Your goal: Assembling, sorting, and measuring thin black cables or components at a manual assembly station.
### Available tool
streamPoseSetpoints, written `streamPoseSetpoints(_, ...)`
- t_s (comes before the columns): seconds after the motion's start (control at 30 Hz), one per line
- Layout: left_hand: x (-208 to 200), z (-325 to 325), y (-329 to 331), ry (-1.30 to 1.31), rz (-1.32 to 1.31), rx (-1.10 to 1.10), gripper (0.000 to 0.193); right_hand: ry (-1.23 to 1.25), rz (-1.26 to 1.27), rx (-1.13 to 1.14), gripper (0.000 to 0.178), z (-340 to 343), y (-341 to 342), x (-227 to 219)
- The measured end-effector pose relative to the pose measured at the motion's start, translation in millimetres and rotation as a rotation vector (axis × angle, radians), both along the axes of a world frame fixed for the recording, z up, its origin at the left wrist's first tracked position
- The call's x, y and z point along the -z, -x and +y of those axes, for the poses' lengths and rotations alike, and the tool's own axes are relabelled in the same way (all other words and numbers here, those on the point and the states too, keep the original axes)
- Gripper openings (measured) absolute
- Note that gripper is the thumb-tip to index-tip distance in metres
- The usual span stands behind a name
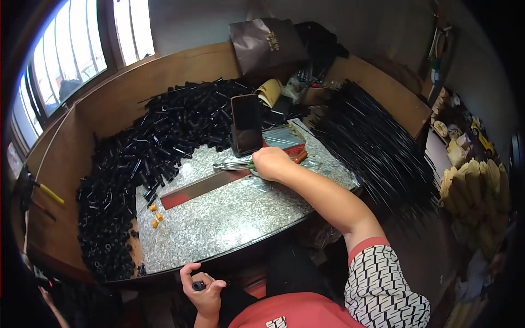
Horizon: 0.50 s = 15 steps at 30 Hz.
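My left hand is at the table's front edge, low in the view. Its curled fingers hold a short black tube, with the end showing. Across the stone-topped table reaches my right hand, its fingers closed around a pair of pliers. The metal jaws stick out to the left of the fist, and a bit of green and an orange-red handle show beside it. Under the jaws lies a long flat bar, grey-brown with a reddish left end. Several small yellow-orange pieces lie left of the bar.
A phone stands upright beside a tray of thin rods. Black tubes are heaped along the left and back. Long black rods are piled right, bundled tan items beyond. A brown bag sits behind.
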<state>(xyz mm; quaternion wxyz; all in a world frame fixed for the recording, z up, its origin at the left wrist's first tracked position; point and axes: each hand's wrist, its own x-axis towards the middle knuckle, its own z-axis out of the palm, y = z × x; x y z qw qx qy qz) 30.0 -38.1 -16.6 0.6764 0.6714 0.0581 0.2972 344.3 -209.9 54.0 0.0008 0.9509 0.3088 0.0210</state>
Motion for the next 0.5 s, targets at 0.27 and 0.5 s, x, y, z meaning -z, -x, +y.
streamPoseSetpoints(0.27,-5,-2,-2,-0.047,0.025,-0.015,0.071,-0.076,0.001,0.029,0.018,-4,1,1)
streamPoseSetpoints(0.5,11,1,-5,-0.074,-0.021,-0.023,0.070,-0.353,-0.118,-0.013,0.013,-12,19,5)
